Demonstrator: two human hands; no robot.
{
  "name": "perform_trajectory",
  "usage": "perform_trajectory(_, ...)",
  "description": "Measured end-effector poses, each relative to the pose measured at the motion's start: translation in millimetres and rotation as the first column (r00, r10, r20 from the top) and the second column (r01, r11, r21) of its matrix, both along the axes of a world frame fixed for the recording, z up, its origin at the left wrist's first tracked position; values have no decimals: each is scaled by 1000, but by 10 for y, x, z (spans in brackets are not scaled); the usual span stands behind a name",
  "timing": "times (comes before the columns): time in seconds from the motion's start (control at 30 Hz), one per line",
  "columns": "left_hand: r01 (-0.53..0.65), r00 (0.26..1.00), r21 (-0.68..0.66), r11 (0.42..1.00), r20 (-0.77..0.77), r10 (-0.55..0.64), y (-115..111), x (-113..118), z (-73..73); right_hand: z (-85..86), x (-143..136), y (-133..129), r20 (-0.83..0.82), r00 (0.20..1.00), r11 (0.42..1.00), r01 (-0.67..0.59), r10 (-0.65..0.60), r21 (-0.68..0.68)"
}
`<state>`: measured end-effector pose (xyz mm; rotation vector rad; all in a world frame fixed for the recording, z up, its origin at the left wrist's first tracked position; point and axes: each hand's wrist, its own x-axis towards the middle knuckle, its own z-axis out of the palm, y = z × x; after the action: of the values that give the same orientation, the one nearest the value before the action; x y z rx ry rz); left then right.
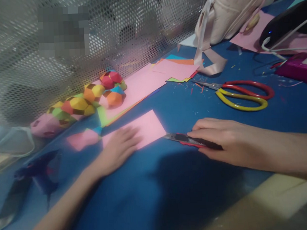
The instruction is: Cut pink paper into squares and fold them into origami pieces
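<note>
A pink rectangular paper sheet lies on the blue bench, under the left hand, which rests flat, its grip released. The right hand has its grip wrapped around a red-and-black cutter knife, blade tip at the sheet's right corner. Beyond lie multicoloured faceted paper shapes, piled coloured sheets and scissors with red and yellow handles.

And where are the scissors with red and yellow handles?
In the head view, the scissors lie right of centre on the blue table, just beyond the right hand, blades pointing toward the stacked paper.
</note>
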<state>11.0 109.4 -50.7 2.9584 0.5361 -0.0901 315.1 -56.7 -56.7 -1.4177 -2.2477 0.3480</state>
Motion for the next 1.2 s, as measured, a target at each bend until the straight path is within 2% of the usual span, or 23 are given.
perform_trajectory(0.2,-5,1000,-26,1000,-3,5,0,14,3,-55,-123,-92,31,998,993,56,-59,99)
perform_trajectory(0.47,-12,1000,-58,998,13,12,-11,48,13,-43,-213,-154,95,993,985,54,-70,164)
perform_trajectory(0.7,-6,999,-62,998,35,8,-24,71,15,-16,-305,-179,102,991,983,68,-86,170)
perform_trajectory(1.2,26,999,-25,999,32,-26,-12,62,-12,3,-463,-205,80,993,994,78,-84,77)
